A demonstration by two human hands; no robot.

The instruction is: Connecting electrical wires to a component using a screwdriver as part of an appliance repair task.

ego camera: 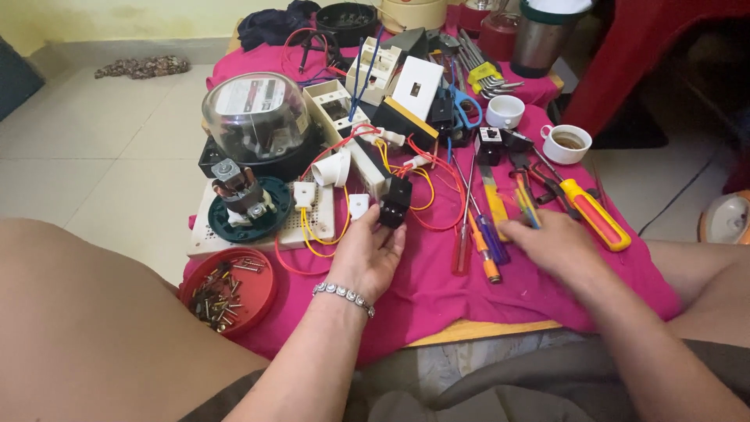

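Your hands at the wiring bench.
Your left hand [366, 254] pinches a black switch [395, 202]; your right hand [551, 244] (blurred, grip unclear) covers screwdrivers [483, 238] at three o'clock.

This looks like a home used as an electrical hobby corner. A low counter [484, 332] draped in a pink cloth [437, 289] stands on a pale tiled floor [94, 156], crowded with screwdrivers [476, 234], a glass-domed meter [254, 117], switch boxes [375, 70] and wires, while teacups [566, 143] sit at the far right.
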